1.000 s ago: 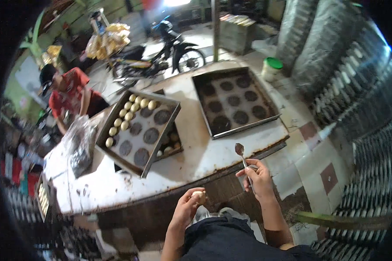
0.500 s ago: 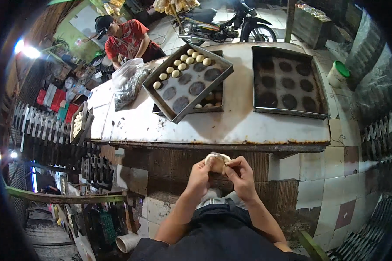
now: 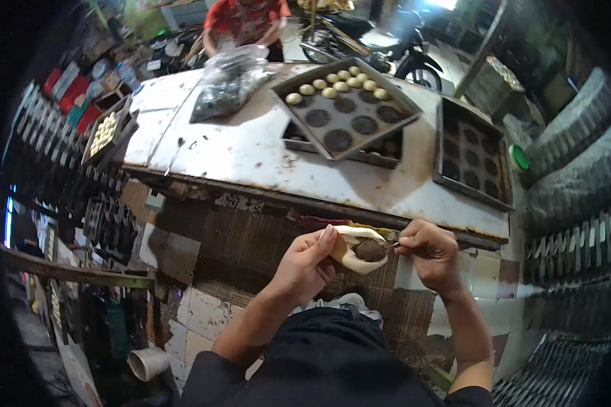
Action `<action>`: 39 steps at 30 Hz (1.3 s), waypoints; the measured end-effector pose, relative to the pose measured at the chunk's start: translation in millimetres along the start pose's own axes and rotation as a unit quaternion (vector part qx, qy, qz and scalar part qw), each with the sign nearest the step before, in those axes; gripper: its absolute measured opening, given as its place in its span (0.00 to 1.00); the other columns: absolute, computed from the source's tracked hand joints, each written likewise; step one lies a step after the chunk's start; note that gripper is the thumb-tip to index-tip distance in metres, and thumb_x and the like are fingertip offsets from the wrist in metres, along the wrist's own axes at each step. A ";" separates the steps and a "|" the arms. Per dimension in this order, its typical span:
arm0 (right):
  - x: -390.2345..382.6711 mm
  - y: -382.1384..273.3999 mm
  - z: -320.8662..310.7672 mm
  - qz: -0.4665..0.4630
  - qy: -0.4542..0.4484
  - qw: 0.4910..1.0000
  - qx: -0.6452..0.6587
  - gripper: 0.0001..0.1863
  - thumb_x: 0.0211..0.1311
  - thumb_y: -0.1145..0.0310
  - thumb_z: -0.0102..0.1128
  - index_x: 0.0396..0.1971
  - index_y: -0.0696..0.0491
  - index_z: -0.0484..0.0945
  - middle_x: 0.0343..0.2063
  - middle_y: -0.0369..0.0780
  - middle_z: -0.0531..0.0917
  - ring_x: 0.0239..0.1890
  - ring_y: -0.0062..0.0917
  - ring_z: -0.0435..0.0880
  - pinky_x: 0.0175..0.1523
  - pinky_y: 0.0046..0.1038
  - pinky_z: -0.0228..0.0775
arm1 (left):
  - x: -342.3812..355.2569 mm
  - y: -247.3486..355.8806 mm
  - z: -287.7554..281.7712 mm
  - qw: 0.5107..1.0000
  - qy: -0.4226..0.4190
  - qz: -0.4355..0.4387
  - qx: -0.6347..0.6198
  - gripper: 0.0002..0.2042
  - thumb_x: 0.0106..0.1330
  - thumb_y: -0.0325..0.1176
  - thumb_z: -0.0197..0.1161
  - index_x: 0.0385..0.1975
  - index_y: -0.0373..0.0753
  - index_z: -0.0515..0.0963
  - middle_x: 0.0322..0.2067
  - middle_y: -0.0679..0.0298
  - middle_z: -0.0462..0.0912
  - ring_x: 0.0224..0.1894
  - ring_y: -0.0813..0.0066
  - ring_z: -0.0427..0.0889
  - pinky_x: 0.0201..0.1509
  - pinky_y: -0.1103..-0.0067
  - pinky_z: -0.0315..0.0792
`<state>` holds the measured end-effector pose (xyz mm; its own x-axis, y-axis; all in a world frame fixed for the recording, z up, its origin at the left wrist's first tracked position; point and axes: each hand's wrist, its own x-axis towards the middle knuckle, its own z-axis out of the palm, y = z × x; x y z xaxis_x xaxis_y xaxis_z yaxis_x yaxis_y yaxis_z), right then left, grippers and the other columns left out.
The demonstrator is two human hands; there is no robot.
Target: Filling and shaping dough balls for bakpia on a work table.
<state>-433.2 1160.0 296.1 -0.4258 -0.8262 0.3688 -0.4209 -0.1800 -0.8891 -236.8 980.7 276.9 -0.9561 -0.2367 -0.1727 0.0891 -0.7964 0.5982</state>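
Note:
Over the front edge of the table, my left hand (image 3: 302,264) grips a folded piece of pale dough (image 3: 349,259) between thumb and fingers. The dough gapes toward the right, with a lump of dark brown filling (image 3: 371,251) inside its fold. My right hand (image 3: 430,251) pinches a thin metal tool (image 3: 394,245) at the right side of the dough. The tool's tip meets the filling, and its exact kind cannot be made out. On the table, a metal tray (image 3: 363,125) with dark round patches bears several dough balls (image 3: 342,87) along its far side.
The tray rests askew on a lower tray (image 3: 385,159). Another dark-patched tray (image 3: 472,152) stands on the white table (image 3: 231,149) at right. A clear plastic bag (image 3: 229,88) lies farther left. A person in red (image 3: 243,27) is across the table; a motorcycle (image 3: 414,57) stands behind.
Both hands were pinching the dough close together; now they are apart, the dough lies open with filling showing, and my right hand holds a tool. The view has shifted.

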 end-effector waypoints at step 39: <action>213.1 122.2 161.0 0.102 -0.026 0.993 0.046 0.05 0.64 0.78 0.64 0.38 0.61 0.79 0.30 0.47 0.83 0.31 0.33 0.86 0.37 0.30 0.76 | 82.8 123.3 -154.2 0.880 0.345 0.316 -0.085 0.24 0.81 0.46 0.49 0.59 0.29 0.72 0.56 0.50 0.80 0.60 0.56 0.79 0.69 0.59 0.72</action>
<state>-446.4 876.0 222.5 -0.4520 -0.8764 0.1662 -0.2539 -0.0522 -0.9658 -261.9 777.0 215.6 -0.3085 -0.8970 -0.3167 0.6392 -0.4420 0.6293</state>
